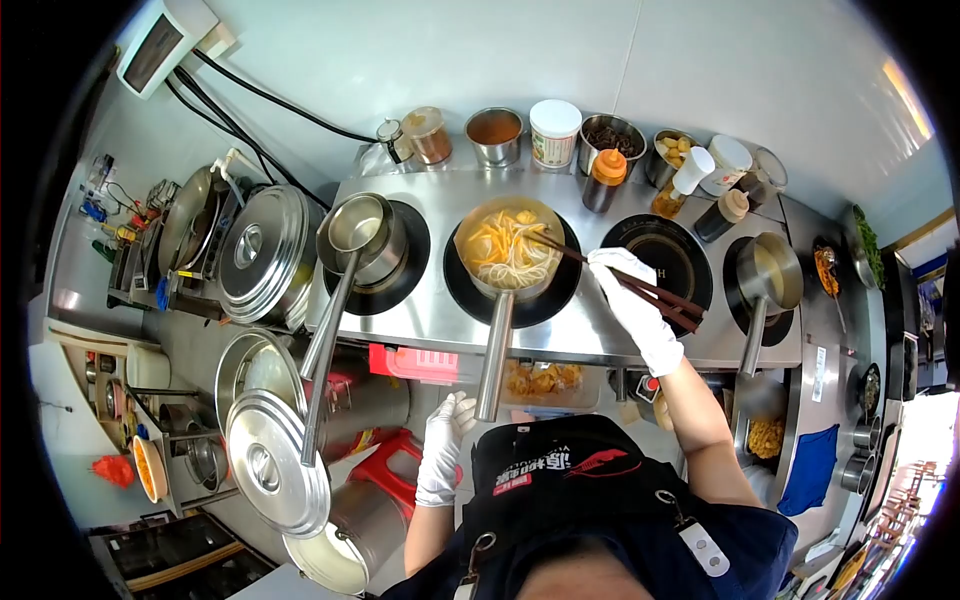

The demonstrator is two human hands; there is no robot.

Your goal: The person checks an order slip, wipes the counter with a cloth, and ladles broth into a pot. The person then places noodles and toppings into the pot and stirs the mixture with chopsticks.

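My right hand [630, 305], in a white glove, is closed round a pair of long dark chopsticks [645, 288]. Their tips reach into a saucepan [459, 238] on the middle left burner. In its broth lie pale noodles [515, 268] and yellow-orange strips [492, 240]. The pan's long handle [495, 360] points toward me. My left hand [444, 440], also gloved, hangs low left of that handle, apart from it. Its fingers are loosely bent and hold nothing.
Another pan [365, 235] stands on the left burner, and a pot of liquid [768, 270] on the right one. Sauce bottles [605, 180] and tubs [555, 135] line the back wall. Large lidded pots [265, 250] stand at left. A red stool [400, 480] is below.
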